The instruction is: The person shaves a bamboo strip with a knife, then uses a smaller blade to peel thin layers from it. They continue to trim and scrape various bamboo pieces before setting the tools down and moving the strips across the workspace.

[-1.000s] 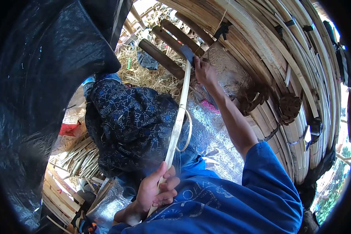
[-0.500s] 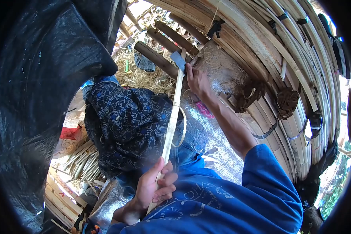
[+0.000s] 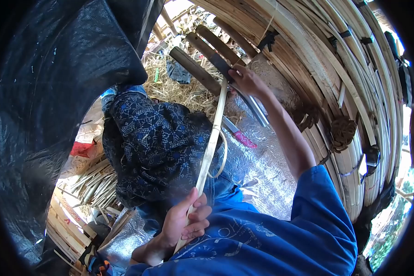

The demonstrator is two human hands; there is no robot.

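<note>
Low in the view, my left hand [image 3: 187,220] is wrapped round the lower part of a pale bamboo strip [image 3: 213,138], which runs up and slightly right. A thin curled sliver [image 3: 225,156] hangs off the strip's right side. My right hand [image 3: 249,83] grips a knife with a long metal blade [image 3: 220,65] close to the strip's upper end. The knife's shiny silver handle [image 3: 257,112] sticks out below that hand. Beneath lies another knife with a pink handle [image 3: 244,138]. Dark patterned cloth [image 3: 158,142] covers my lap left of the strip.
Wooden posts [image 3: 195,70] stand ahead over straw [image 3: 170,92]. Long bamboo strips [image 3: 308,50] are stacked in bundles on the right. Black sheeting [image 3: 64,92] hangs at the left, with a pile of thin sticks [image 3: 94,186] below it. A brown coil [image 3: 342,133] is at the right.
My right hand has moved up and right, and the knife has turned so its silver handle shows. The pink-handled knife is more visible. My left hand keeps its hold.
</note>
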